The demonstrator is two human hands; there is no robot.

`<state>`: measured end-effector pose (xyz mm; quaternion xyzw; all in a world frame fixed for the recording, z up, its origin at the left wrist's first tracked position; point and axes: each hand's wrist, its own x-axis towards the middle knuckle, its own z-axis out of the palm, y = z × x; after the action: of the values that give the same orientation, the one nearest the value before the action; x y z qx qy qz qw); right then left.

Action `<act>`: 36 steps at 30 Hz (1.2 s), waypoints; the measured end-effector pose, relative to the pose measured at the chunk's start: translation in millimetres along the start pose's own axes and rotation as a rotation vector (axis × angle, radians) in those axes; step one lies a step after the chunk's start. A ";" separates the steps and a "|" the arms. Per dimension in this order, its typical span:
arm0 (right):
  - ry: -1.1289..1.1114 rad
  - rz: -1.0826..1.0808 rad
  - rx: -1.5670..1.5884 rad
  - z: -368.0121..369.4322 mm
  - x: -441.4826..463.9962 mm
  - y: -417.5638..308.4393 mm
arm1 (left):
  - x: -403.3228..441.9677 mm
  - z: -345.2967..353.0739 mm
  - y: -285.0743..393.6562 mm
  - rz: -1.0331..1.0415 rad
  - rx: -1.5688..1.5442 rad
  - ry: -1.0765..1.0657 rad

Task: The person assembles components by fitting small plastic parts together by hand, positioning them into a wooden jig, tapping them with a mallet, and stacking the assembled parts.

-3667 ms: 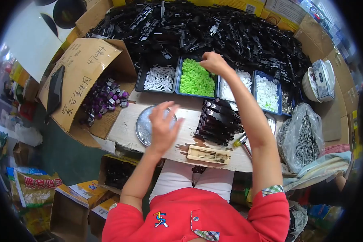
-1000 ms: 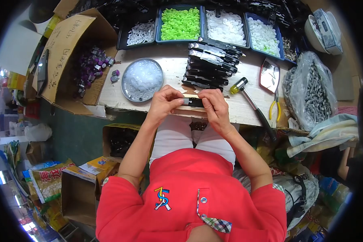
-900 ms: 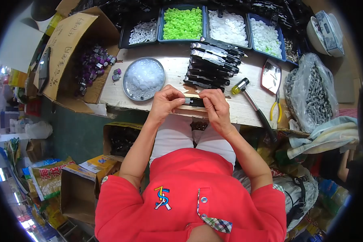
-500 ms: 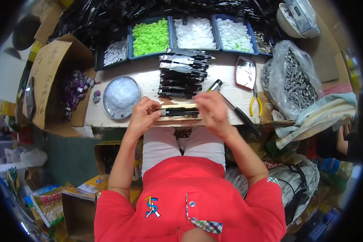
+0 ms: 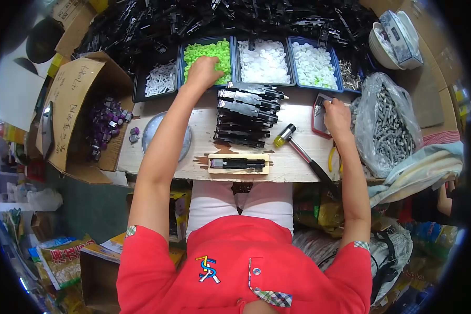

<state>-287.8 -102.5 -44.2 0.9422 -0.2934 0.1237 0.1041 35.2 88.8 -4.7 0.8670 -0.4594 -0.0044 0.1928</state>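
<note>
My left hand (image 5: 203,73) reaches into the tray of bright green plastic pieces (image 5: 192,51), its fingers curled and their tips hidden. Over a small red-rimmed tray (image 5: 319,125), my right hand (image 5: 338,118) has its fingers drawn together; what they pinch cannot be made out. At the table's front edge lies a pale wooden holder (image 5: 266,170), with a narrow black and silver part (image 5: 243,163) resting inside it. Neither hand touches the holder. Behind it stands a stack of black metal parts (image 5: 248,112).
A hammer (image 5: 303,152) lies right of the holder, near yellow-handled pliers (image 5: 331,158). My left forearm crosses above a round dish (image 5: 153,133). A carton with purple pieces (image 5: 107,125) stands left; a bag of grey metal parts (image 5: 387,125) sits right. White-piece trays (image 5: 264,63) line the back.
Both hands have left the wooden holder, which stays on the table with the black part in it. The left went forward to the green pieces, the right out to the red-rimmed tray. The view shifted slightly.
</note>
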 end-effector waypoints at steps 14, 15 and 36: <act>0.085 0.136 0.450 -3.5 -7.2 6.7 | -7.0 4.3 -3.4 0.071 -0.057 0.140; 0.089 0.135 0.447 -5.3 -9.0 6.2 | -6.5 3.2 1.1 0.046 -0.080 0.132; 0.000 0.256 1.586 -89.9 -52.4 -81.0 | -161.3 -27.3 39.0 -0.192 -1.661 -0.072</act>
<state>-298.2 14.7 15.6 0.6947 -0.2239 0.3063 -0.6111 -84.0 206.9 6.4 0.4776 -0.2369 -0.3857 0.7530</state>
